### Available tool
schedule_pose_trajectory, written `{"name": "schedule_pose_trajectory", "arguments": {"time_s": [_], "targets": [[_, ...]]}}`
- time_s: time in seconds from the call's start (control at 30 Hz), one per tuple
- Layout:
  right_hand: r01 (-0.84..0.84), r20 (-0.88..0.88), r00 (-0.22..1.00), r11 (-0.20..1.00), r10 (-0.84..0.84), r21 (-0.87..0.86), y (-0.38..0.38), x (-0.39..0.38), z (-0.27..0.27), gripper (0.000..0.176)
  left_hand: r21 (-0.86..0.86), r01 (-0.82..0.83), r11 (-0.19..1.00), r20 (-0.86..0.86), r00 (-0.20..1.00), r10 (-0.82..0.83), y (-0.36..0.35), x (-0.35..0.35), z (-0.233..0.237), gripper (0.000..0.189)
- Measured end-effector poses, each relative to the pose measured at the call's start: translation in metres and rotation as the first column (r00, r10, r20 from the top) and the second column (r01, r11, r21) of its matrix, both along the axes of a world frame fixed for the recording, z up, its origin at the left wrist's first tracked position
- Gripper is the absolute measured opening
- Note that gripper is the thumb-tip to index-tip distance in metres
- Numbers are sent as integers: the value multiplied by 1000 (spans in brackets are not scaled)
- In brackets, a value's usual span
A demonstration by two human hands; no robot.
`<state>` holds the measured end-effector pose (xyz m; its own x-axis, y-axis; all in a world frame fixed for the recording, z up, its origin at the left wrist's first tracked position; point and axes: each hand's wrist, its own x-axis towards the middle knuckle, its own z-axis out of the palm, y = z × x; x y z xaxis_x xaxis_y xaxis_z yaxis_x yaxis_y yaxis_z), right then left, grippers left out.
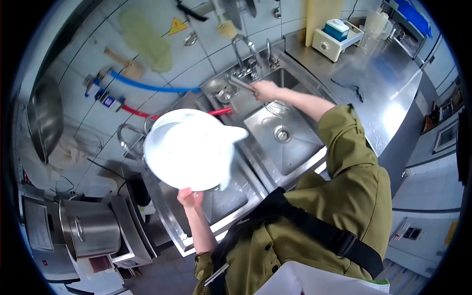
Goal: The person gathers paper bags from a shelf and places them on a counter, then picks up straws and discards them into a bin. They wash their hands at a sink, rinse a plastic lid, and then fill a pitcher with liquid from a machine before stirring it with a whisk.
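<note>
My left hand (pixel 190 197) grips the lower edge of a large white bowl (pixel 189 147), which is tilted over the left sink basin (pixel 221 201) with its pale inside showing. My right hand (pixel 266 91) is closed round the handle of a metal whisk (pixel 277 109), whose wires hang above the right basin (pixel 295 147). A drain (pixel 282 133) shows in that basin's floor. Behind my right hand stands a chrome faucet (pixel 243 51).
A steel counter (pixel 388 83) with a white scale-like device (pixel 337 40) lies at the right. Blue (pixel 147 87) and red (pixel 135 112) hoses run along the tiled wall. A big steel pot (pixel 93 228) stands at the lower left.
</note>
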<state>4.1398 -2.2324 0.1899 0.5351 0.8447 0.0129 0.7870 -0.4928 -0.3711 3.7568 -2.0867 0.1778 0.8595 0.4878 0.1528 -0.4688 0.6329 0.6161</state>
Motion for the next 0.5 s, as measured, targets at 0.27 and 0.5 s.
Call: {"name": "schedule_pose_trajectory", "arguments": {"time_s": [0.27, 0.5], "targets": [[-399, -359, 874, 905, 329, -144, -45, 72, 21, 30, 207, 268, 941, -292, 935, -202, -74, 217, 9, 83], [-578, -413, 665, 779, 622, 243, -89, 108, 54, 36, 781, 560, 277, -559, 824, -92, -86, 316, 65, 77]]}}
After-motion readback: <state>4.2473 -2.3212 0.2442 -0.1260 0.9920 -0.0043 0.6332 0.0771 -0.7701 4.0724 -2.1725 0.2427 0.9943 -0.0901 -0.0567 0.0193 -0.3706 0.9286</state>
